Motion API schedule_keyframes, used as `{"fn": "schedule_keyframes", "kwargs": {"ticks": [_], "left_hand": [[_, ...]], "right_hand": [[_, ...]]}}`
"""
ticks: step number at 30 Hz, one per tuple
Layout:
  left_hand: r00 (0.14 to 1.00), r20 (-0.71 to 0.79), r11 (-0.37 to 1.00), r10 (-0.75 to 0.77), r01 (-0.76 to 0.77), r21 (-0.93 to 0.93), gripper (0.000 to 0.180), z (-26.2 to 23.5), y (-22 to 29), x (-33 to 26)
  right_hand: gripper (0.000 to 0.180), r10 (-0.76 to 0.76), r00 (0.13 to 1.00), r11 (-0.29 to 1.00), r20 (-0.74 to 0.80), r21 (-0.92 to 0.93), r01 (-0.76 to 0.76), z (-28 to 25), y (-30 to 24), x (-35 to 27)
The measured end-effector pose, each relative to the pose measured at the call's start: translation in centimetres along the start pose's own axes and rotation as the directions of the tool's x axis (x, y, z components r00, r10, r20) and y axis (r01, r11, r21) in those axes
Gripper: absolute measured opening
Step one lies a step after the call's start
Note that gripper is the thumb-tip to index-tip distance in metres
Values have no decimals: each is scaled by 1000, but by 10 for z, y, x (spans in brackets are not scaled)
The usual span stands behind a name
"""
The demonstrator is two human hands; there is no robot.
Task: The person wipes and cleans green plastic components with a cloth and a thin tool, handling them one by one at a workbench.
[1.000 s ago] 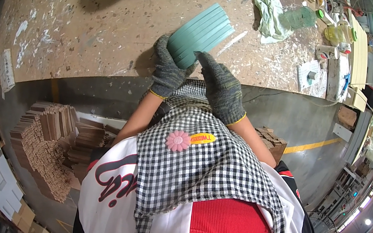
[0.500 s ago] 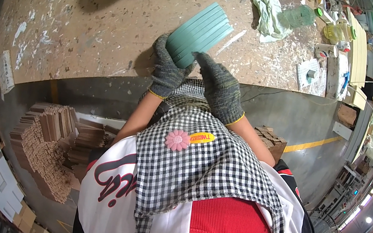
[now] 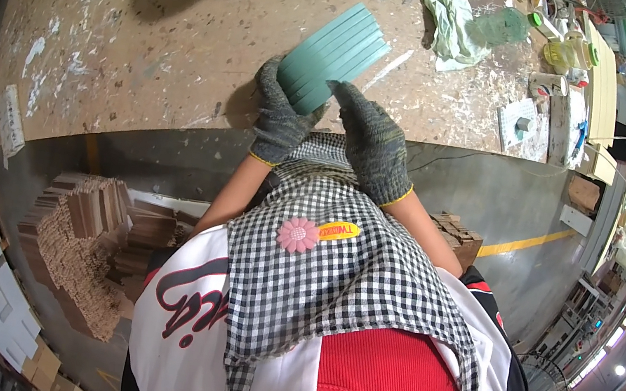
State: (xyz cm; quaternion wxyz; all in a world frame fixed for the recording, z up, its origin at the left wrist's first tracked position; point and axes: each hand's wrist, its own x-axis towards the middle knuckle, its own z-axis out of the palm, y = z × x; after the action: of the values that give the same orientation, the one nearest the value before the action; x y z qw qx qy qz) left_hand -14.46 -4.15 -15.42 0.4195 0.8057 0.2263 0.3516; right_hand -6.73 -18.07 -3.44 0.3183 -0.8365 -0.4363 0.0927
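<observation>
- Our left gloved hand point(image 3: 283, 119): fingers wrapped round the near end of the ribbed green curved piece point(image 3: 333, 57). We keep that steady.
- Our right gloved hand point(image 3: 372, 143): fingertips bunched at its right edge; can't tell if pinching. We go light.
- Piece sits over the workbench point(image 3: 161, 60), near edge.
</observation>
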Motion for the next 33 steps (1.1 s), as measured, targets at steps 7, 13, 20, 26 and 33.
{"fn": "schedule_keyframes", "kwargs": {"ticks": [7,13,20,26,33], "left_hand": [[998,21,997,-53,54,-56,98,4,-4,-3],[1000,13,1000,-1,1,4,104,5,-6,-3],[996,45,995,-75,78,-68,106,6,-5,-5],[998,39,998,-40,41,-42,106,7,-8,-2],[991,71,989,-115,121,-86,111,5,-13,-7]], "right_hand": [[39,69,996,997,57,38,-71,0,-3,-4],[39,76,993,997,88,-8,-76,-3,-9,-4],[39,98,994,995,38,20,-99,0,-4,-5],[39,100,994,994,45,-47,-98,-1,-6,-3],[42,45,985,999,166,-37,-39,-5,-8,-5]]}}
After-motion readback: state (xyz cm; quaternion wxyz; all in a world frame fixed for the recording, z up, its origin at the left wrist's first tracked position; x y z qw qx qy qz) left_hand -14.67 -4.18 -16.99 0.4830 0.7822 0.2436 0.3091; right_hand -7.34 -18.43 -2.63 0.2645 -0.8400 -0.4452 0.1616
